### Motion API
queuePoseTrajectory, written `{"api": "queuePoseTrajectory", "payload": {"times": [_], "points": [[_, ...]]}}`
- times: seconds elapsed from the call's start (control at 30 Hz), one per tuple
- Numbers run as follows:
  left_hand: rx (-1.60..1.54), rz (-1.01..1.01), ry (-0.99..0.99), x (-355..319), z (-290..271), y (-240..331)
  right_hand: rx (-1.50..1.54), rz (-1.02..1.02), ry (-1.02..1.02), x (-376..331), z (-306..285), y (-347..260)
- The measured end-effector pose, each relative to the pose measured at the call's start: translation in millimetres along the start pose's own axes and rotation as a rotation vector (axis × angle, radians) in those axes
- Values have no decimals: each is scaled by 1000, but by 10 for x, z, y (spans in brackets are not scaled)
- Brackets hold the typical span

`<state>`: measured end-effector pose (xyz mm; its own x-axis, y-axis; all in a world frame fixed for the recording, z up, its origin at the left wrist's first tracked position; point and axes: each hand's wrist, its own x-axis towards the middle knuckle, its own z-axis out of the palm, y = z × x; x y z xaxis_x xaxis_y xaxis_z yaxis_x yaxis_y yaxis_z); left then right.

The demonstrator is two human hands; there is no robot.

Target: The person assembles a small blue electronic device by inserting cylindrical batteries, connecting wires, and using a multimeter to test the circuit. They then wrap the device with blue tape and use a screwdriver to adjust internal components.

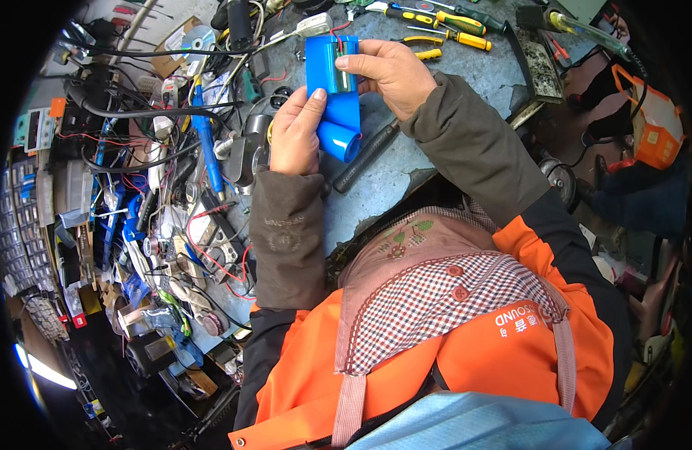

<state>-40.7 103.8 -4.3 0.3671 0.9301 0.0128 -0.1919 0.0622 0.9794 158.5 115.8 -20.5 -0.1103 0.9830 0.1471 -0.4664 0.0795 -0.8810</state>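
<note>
Over the bench I hold up a blue battery pack (pixel 326 69) with a narrow green circuit board (pixel 342 73) along its side and a red wire coming off its top. From it hangs shiny blue plastic film (pixel 339 112), curling into a roll at the lower end. My left hand (pixel 297 131) is closed on the left edge of the film, thumb on top, just below the pack. My right hand (pixel 394 76) pinches the pack from the right, its thumb on the green board. Fingers behind the film and pack are hidden.
A black bar (pixel 366 156) lies on the worn bench top (pixel 451 90) below my hands. Yellow-handled screwdrivers (pixel 469 37) and pliers lie at the back. Tangled cables, a blue soldering iron (pixel 208 150) and small parts crowd the left. An orange-and-white bag (pixel 655 127) stands far right.
</note>
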Motion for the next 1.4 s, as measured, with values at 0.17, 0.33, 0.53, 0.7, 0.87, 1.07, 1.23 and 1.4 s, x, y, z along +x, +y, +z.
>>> {"api": "queuePoseTrajectory", "payload": {"times": [0.17,0.33,0.53,0.7,0.87,1.07,1.23,1.4], "points": [[-4,-4,18,-12,68,31,14,16,-6,23,-33,26],[39,2,-11,-42,69,54,64,52,-46,27,-40,1],[13,-12,76,-43,64,15,16,71,-62,17,-47,19],[-25,-14,112,-31,105,12,20,85,-70,-3,-21,-45],[-10,15,98,-63,112,35,-13,78,-88,-21,-14,-55],[50,24,80,-51,83,7,48,61,-81,-3,-2,-31],[46,-3,68,-37,47,-20,18,52,-89,0,-35,-7],[23,-13,58,-39,42,-31,49,50,-94,-5,-11,-42]]}}
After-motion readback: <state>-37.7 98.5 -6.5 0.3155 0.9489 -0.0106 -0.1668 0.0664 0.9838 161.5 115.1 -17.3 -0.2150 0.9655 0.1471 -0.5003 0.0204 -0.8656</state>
